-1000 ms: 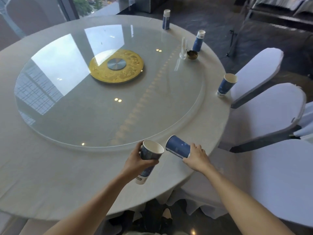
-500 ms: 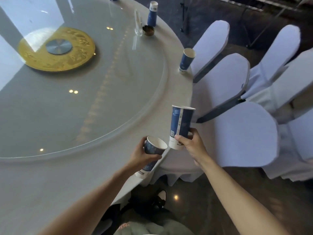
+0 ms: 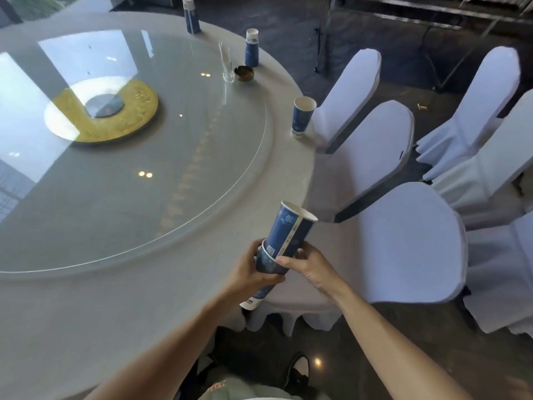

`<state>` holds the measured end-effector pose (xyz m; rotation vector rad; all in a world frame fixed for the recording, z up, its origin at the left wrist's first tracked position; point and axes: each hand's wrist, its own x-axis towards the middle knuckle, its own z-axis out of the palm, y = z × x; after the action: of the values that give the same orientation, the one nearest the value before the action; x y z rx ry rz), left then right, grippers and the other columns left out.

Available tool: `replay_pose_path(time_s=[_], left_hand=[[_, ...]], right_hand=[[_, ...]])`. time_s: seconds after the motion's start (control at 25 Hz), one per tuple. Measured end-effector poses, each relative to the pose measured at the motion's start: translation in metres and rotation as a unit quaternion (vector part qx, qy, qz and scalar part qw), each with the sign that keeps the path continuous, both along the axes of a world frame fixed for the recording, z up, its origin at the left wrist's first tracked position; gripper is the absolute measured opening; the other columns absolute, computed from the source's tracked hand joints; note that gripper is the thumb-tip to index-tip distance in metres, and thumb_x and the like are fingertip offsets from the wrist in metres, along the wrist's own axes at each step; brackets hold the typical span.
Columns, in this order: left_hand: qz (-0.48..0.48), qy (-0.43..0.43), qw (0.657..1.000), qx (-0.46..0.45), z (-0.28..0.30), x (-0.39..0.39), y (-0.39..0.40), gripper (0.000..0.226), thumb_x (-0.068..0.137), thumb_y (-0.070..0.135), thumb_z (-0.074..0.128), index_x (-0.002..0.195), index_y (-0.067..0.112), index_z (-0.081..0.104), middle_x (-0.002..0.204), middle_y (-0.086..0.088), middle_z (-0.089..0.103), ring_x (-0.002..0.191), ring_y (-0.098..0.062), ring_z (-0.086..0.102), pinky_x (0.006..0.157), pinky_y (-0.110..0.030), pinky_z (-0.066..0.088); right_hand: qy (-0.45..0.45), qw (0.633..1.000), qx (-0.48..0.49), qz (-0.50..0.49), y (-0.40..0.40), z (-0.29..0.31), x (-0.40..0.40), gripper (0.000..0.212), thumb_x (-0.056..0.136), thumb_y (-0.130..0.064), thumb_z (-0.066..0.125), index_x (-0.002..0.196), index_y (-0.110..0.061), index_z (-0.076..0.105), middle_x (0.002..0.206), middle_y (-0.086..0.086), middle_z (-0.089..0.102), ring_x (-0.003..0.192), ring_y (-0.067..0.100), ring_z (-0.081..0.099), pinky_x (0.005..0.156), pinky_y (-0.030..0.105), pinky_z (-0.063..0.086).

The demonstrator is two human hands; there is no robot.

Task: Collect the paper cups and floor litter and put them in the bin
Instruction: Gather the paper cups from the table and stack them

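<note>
Round banquet table (image 3: 121, 284); left hand (image 3: 248, 274) around lower cup (image 3: 266, 265), right hand (image 3: 310, 268) pinching nested upper cup (image 3: 290, 229).

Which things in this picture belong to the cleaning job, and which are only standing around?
Part of the job:
- upper cup, being pushed into the lower cup, held by left hand and right hand
- three cups standing on the table: near, middle, far
- small litter on the floor

Just there:
- clear glass
- small brass dish
- white chairs
- gold centre disc
</note>
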<state>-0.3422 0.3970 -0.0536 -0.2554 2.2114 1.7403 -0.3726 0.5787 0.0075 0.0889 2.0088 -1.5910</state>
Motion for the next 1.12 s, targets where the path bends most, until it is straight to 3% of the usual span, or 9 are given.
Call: replay_pose_path(time_s=[0.08, 0.12, 0.24, 0.4, 0.52, 0.6, 0.68, 0.8, 1.12], left_hand=[[0.027, 0.018, 0.999, -0.007, 0.004, 0.0, 0.028, 0.08, 0.067, 0.008, 0.094, 0.132, 0.03, 0.053, 0.12, -0.001, 0.07, 0.1, -0.011, 0.072, 0.074, -0.022, 0.06], [0.043, 0.019, 0.999, -0.006, 0.003, 0.001, 0.04, 0.079, 0.065, 0.011, 0.094, 0.13, 0.034, 0.055, 0.118, 0.0, 0.072, 0.1, -0.01, 0.073, 0.075, -0.024, 0.06], [0.067, 0.009, 0.998, -0.011, 0.002, 0.01, 0.069, 0.08, 0.063, 0.019, 0.096, 0.128, 0.041, 0.055, 0.116, 0.007, 0.072, 0.103, -0.007, 0.072, 0.078, -0.024, 0.06], [0.065, -0.022, 0.998, -0.014, 0.002, 0.021, 0.107, 0.083, 0.066, 0.025, 0.095, 0.136, 0.038, 0.051, 0.119, 0.014, 0.07, 0.108, -0.001, 0.069, 0.081, -0.019, 0.06], [0.06, -0.033, 0.998, -0.013, -0.005, 0.014, 0.122, 0.084, 0.069, 0.024, 0.094, 0.139, 0.034, 0.05, 0.12, 0.011, 0.069, 0.105, 0.0, 0.07, 0.083, -0.023, 0.062], [0.046, -0.036, 0.998, -0.019, -0.015, 0.005, 0.125, 0.084, 0.066, 0.022, 0.094, 0.137, 0.033, 0.051, 0.12, 0.009, 0.069, 0.108, -0.007, 0.071, 0.089, -0.028, 0.062], [0.013, -0.045, 0.999, -0.027, -0.031, -0.004, 0.127, 0.083, 0.063, 0.019, 0.095, 0.133, 0.034, 0.052, 0.12, 0.009, 0.068, 0.11, -0.011, 0.069, 0.091, -0.023, 0.059], [-0.022, -0.067, 0.997, -0.027, -0.047, -0.011, 0.133, 0.082, 0.065, 0.022, 0.097, 0.132, 0.036, 0.051, 0.121, 0.01, 0.067, 0.108, -0.001, 0.067, 0.087, -0.014, 0.056], [0.049, -0.143, 0.988, -0.039, -0.113, -0.049, 0.117, 0.082, 0.069, 0.017, 0.094, 0.13, 0.04, 0.043, 0.113, 0.027, 0.056, 0.108, -0.005, 0.06, 0.074, -0.006, 0.043]], right_hand=[[-0.015, 0.999, -0.018, 0.039, 0.031, 0.003, -0.007, 0.031, 0.091, -0.022, 0.076, 0.119, -0.029, 0.065, 0.108, -0.019, 0.076, 0.102, -0.001, 0.07, 0.079, 0.012, 0.054], [-0.016, 0.999, -0.025, 0.034, 0.045, 0.005, -0.012, 0.039, 0.091, -0.025, 0.077, 0.127, -0.026, 0.061, 0.11, -0.019, 0.074, 0.104, 0.001, 0.069, 0.08, 0.013, 0.054], [0.023, 0.999, 0.024, 0.041, 0.08, 0.012, -0.032, 0.088, 0.085, -0.046, 0.08, 0.158, -0.028, 0.032, 0.137, -0.008, 0.055, 0.127, 0.013, 0.055, 0.101, 0.032, 0.049], [0.081, 0.986, 0.076, 0.12, 0.103, 0.013, -0.049, 0.068, 0.095, -0.043, 0.069, 0.156, -0.034, 0.04, 0.154, -0.006, 0.043, 0.14, 0.01, 0.043, 0.113, 0.036, 0.04], [0.059, 0.966, 0.137, 0.21, 0.102, -0.012, -0.042, 0.061, 0.104, -0.054, 0.045, 0.16, -0.034, 0.032, 0.169, -0.007, 0.023, 0.156, 0.015, 0.02, 0.127, 0.049, 0.018], [0.031, 0.959, 0.162, 0.229, 0.101, -0.033, -0.034, 0.056, 0.109, -0.047, 0.036, 0.162, -0.029, 0.028, 0.171, -0.005, 0.015, 0.158, 0.014, 0.008, 0.129, 0.04, 0.007], [-0.006, 0.963, 0.176, 0.205, 0.103, -0.045, -0.03, 0.055, 0.11, -0.041, 0.035, 0.162, -0.025, 0.027, 0.172, -0.003, 0.014, 0.158, 0.014, 0.009, 0.126, 0.034, 0.007], [-0.035, 0.963, 0.205, 0.173, 0.114, -0.066, -0.034, 0.055, 0.109, -0.041, 0.041, 0.161, -0.023, 0.032, 0.169, -0.001, 0.024, 0.156, 0.017, 0.022, 0.125, 0.036, 0.017], [-0.056, 0.928, 0.33, 0.162, 0.146, -0.15, -0.109, 0.068, 0.099, -0.027, 0.064, 0.159, -0.024, 0.033, 0.163, 0.012, 0.032, 0.151, 0.029, 0.031, 0.119, 0.035, 0.026]])
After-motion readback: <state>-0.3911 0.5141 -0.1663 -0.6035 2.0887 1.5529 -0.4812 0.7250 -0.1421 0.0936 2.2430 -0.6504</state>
